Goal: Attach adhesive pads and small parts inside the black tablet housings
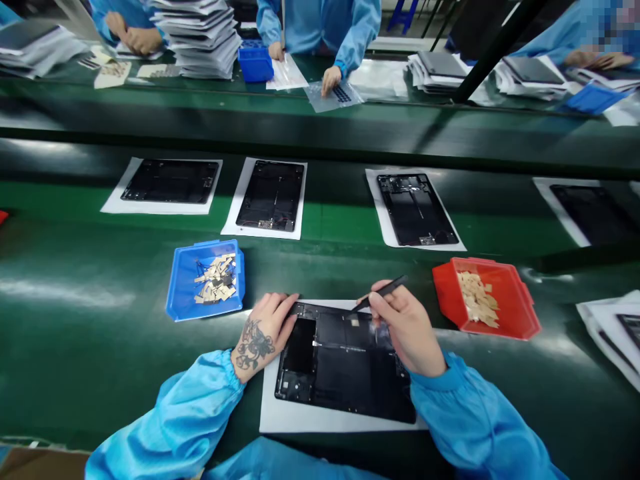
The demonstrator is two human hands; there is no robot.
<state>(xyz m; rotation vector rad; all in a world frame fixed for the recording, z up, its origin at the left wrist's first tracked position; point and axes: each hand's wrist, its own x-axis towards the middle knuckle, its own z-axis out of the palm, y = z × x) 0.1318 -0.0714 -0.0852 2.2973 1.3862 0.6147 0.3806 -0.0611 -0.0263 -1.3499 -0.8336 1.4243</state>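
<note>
An opened black tablet housing [345, 373] lies flat on a white sheet [320, 420] in front of me, its inner side up. My left hand [261, 337] rests at its upper left corner, fingers stretched along the edge and thumb on the rim. Between the fingers of my right hand [405, 327] is a pair of black tweezers [385, 291]. Their tips point down at the upper part of the housing, close to a small pale piece [355, 322]. Whether the tips touch anything is too small to tell. My right hand covers the housing's upper right corner.
A blue bin [175, 287] with pale and dark small parts stands left; a red bin [517, 300] with pale pieces stands right. Beyond, several tablet housings [270, 193] lie on white sheets along the green surface [330, 260]. Co-workers in blue sleeves [367, 30] sit across.
</note>
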